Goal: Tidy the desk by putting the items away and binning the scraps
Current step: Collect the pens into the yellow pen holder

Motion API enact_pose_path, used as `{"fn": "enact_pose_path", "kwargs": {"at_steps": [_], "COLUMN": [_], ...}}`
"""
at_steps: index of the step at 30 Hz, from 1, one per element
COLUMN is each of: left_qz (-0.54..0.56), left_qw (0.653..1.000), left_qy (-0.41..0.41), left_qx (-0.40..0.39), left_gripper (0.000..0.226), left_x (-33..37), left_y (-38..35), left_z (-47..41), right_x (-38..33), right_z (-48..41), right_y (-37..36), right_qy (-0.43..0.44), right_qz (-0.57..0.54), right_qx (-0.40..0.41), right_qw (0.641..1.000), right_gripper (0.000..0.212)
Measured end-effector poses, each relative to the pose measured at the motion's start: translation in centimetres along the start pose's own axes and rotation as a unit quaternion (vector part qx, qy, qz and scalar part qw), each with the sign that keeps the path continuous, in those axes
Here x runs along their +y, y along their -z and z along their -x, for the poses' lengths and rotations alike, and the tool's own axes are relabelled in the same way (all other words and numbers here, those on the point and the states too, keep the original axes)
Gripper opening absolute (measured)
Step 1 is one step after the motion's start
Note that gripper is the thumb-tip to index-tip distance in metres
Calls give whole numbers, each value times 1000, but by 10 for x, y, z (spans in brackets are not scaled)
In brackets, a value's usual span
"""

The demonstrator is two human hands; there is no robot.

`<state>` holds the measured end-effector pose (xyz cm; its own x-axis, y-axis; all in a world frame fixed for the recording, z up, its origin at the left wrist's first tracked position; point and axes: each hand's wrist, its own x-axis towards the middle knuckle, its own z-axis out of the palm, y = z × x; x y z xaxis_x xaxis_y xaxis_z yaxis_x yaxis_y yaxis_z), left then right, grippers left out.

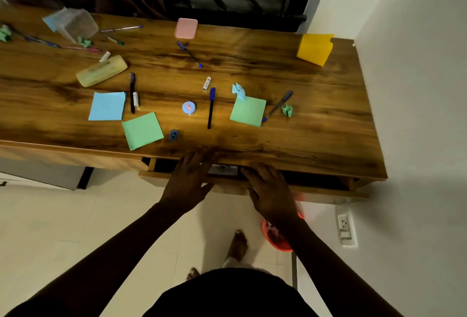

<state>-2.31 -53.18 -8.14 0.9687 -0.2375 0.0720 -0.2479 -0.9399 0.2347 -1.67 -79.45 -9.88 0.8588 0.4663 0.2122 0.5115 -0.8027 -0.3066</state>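
Tagging hands first, what've you got? (Rev)

Left hand point(188, 180) is at the drawer point(328, 193) front, fingers fairly straight, tips up at the desk point(316, 127) lip, thumb on the drawer face, holding nothing. Right hand point(269, 190) looks to grip the drawer front: fingers over its top edge, thumb on the face. Bit blurred. (Ann)

Drawer state? (Rev)

Partly out, dark gap showing under the desk top. My read — opening it to take the items. (Ann)

What's closest past the hands? (Rev)

Everything lies beyond them, away from the body. Blue sharpener point(173, 134) sits just past the left hand, green note point(142, 129) beside it. Dark pen point(211, 108) lies further in, long axis running nearly straight away from the person, blue cap at the far end. Left hand is nearer to all three. (Ann)

Scraps? (Rev)

Green crumple point(287, 110) is on the right half, just beside a second pen point(278, 105). Blue scrap point(238, 92) touches the far edge of the other green note point(249, 112). More crumples point(86, 41) lie far left by the tipped clear tub point(75, 23). Right hand is nearer the first two. (Ann)

Bin? (Rev)

Red bin point(278, 242) is on the floor, partly hidden by the right arm — so scraps probably go right-handed, a reach forward and then down to that side. Nothing looks put away yet. (Ann)
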Motion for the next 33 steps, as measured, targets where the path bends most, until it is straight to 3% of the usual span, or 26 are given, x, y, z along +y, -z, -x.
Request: {"fn": "enact_pose_path", "kwargs": {"at_steps": [4, 17, 23, 27, 33], "left_qz": [6, -70, -74, -35, 130], "left_qw": [1000, 996, 996, 996, 986], "left_qy": [6, -18, -32, -76, -80], "left_qx": [-5, 56, 38, -31, -62], "left_gripper": [83, 46, 47, 53, 30], "left_x": [-7, -4, -5, -7, -16], "left_y": [-5, -1, 2, 17, 39], "left_z": [-14, -42, -47, -65, -115], "right_x": [14, 26, 27, 22, 7], "right_z": [-14, -42, -47, -66, -112], "right_y": [-3, -6, -2, 12, 20], "right_qy": [-3, -16, -2, -20, -105], "right_qz": [27, -2, 9, -25, -139], "right_qx": [-15, 16, 12, -13, -32], "right_qw": [1000, 1000, 1000, 999, 984], "right_gripper": [58, 31, 26, 25, 27]}}
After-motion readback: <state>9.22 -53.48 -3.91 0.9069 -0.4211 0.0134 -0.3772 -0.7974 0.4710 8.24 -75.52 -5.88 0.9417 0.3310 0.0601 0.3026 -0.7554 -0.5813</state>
